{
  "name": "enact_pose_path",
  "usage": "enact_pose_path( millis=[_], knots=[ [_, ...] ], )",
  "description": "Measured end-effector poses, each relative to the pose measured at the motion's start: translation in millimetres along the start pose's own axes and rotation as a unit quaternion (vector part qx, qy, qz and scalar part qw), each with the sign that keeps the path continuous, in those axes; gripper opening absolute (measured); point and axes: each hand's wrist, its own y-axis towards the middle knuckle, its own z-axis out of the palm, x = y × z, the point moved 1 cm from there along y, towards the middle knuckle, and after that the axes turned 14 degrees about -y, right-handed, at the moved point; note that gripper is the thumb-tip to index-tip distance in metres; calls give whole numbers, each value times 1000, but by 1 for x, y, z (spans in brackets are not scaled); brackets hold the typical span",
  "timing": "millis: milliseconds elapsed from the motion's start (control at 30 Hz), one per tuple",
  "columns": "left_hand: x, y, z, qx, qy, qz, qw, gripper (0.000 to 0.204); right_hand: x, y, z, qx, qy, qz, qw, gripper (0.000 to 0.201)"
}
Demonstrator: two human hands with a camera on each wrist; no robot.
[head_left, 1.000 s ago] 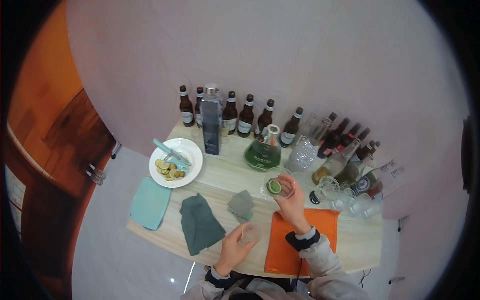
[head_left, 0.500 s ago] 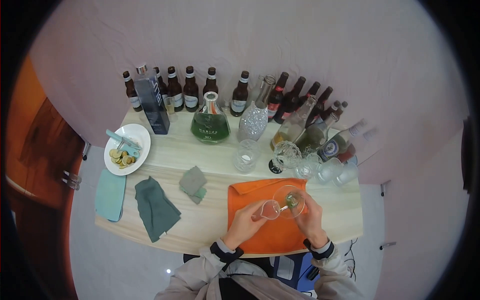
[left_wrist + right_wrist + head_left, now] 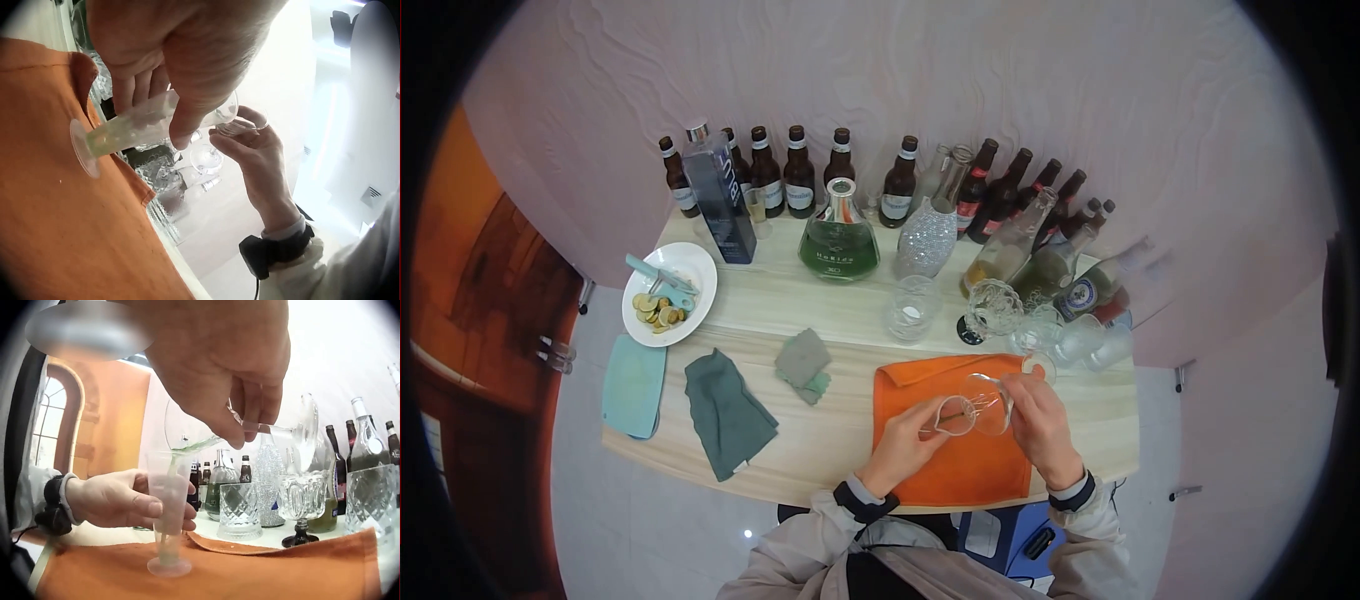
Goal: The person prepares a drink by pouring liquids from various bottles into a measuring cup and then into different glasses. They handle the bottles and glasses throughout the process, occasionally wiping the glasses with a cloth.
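My left hand holds a clear footed measuring cup upright over the orange cloth, its foot down at the cloth. In the right wrist view my right hand pinches the stem of a clear stemmed glass. That glass lies tipped nearly sideways, bowl toward the cup and foot out to the right. Green liquid runs from its rim into the cup. A little pale green shows low in the cup in the left wrist view.
Behind the cloth stand a cut-glass tumbler, a black-footed goblet and several more glasses. A green bottle, a glittery bottle and brown bottles line the back. Left are a plate with citrus slices and a dark green cloth.
My hands, apart a second ago, have come together over the orange cloth. The stemmed glass has been tipped over the measuring cup. The head view has shifted.
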Motion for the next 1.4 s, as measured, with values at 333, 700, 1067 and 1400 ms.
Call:
enact_pose_path(
  millis=[333,700,1067,1400],
  knots=[
    [2,0,-5,5,14,32,999,54,15,34,-34,87,-113,-187,972,49],
    [11,-1,-5,12,-11,18,1000,50,29,48,-44,74,-139,-254,954,54],
    [6,1,-5,4,7,43,999,54,17,35,-40,67,-112,-179,975,53],
    [6,3,-4,6,39,41,998,54,-7,-3,2,39,44,-10,998,36]
  ],
)
